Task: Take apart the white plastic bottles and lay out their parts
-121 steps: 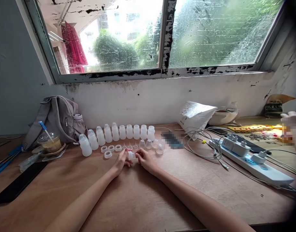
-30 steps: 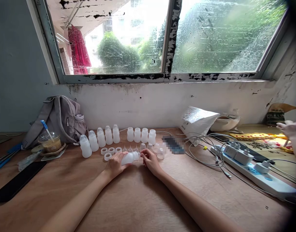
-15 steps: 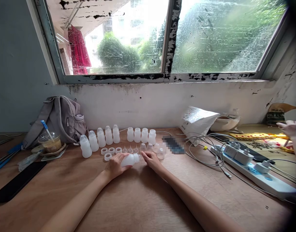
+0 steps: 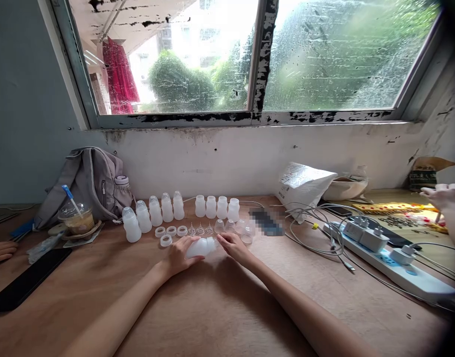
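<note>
A frosted white baby bottle (image 4: 199, 247) lies tilted on its side just above the table, its neck toward the right. My left hand (image 4: 180, 255) is wrapped round its body. Close by the bottle's mouth, my right hand (image 4: 232, 246) has its fingers pinched together; what they hold is too small to make out. Behind my hands lie white collar rings (image 4: 171, 231), clear teats (image 4: 200, 228) and clear domed caps (image 4: 230, 225). Capped bottles (image 4: 155, 211) stand in a row at the back left, and uncapped bottles (image 4: 211, 207) stand to their right.
A drink cup (image 4: 77, 221), a black slab (image 4: 28, 282) and a grey backpack (image 4: 95, 181) are on the left. Another person's hand (image 4: 2, 251) rests there. Cables (image 4: 312, 238), a power strip (image 4: 394, 265) and another person's hand (image 4: 445, 196) are on the right.
Another person's hand has come in at the left edge, over the blue-handled tools. My own hands and the bottle stay almost where they were.
</note>
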`<act>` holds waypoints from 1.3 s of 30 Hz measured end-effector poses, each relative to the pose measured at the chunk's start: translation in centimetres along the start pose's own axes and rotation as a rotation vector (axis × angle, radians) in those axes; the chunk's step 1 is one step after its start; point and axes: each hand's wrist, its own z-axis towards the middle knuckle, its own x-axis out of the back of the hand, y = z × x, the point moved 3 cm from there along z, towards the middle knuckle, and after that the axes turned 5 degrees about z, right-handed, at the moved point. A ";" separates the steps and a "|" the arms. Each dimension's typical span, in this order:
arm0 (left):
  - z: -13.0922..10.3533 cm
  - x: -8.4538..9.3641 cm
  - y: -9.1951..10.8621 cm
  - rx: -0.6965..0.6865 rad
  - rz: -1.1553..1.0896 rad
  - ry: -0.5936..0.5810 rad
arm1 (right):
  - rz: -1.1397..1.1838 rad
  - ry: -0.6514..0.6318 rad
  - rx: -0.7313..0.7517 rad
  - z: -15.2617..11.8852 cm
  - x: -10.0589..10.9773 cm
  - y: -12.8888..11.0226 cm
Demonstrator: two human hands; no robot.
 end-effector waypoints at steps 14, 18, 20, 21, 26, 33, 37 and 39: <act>0.0 0.1 0.4 -0.051 0.018 -0.036 | -0.303 -0.143 0.111 -1.0 -0.6 -1.4; -0.1 -0.3 0.7 -0.106 0.052 0.022 | -0.355 -0.147 0.039 -1.0 -0.1 -1.9; -0.2 -0.2 0.9 -0.138 0.074 0.050 | -0.390 -0.148 0.033 -1.0 0.1 -2.2; -0.3 -0.1 1.0 -0.151 0.088 0.061 | -0.410 -0.146 0.034 -1.1 0.1 -2.4; -0.3 0.2 1.4 -0.203 0.141 0.040 | -0.534 -0.149 0.024 -1.2 -0.3 -2.2; -0.1 0.3 0.6 -0.156 0.159 0.016 | -0.624 -0.094 0.028 -1.1 -0.9 -1.3; 0.1 0.7 0.9 -0.137 0.146 -0.001 | -0.682 0.129 -0.039 -0.4 1.7 -1.0; 0.2 0.9 1.1 -0.134 0.142 -0.024 | -0.740 0.245 -0.146 -0.1 3.7 -0.6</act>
